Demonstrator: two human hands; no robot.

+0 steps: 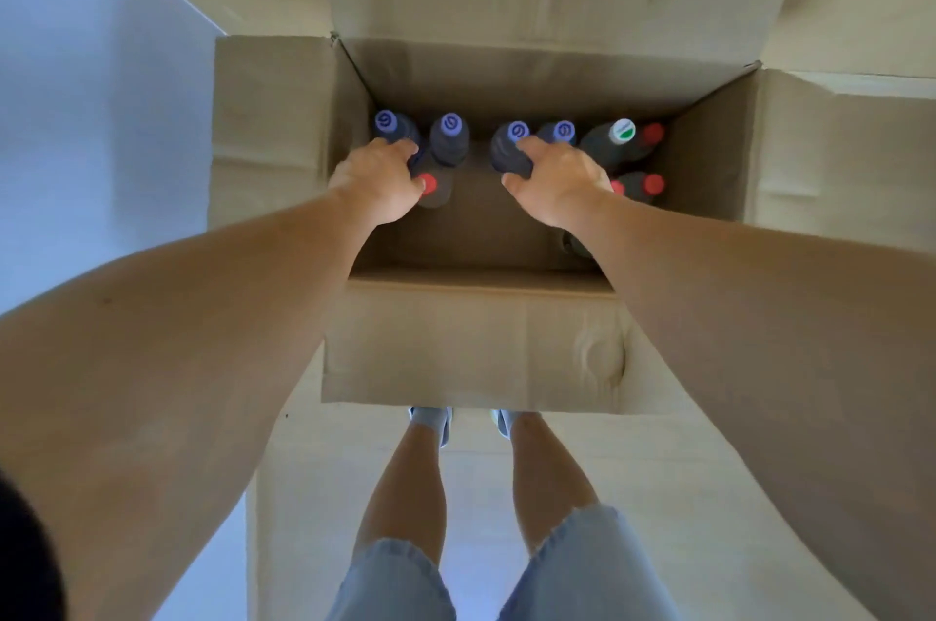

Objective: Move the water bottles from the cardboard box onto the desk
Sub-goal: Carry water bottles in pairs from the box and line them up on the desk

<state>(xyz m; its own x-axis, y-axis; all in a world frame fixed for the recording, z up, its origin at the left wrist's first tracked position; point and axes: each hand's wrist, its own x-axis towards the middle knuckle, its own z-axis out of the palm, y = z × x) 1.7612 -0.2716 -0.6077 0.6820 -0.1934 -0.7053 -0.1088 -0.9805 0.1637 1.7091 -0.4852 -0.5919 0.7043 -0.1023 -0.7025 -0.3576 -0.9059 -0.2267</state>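
The bottles (450, 137) stand upright along the far wall of the box (471, 347), caps up, so each can be taken by the neck. The left hand (377, 182) curls round the far-left bottle (392, 126); the right hand (557, 177) grips a middle one (509, 147). No bench is in view; the box sits on the floor (633, 468), flaps folded open for access.

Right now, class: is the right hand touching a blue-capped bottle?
Touching. The head view shows the right hand with fingers curled round the blue-capped bottle inside the cardboard box.
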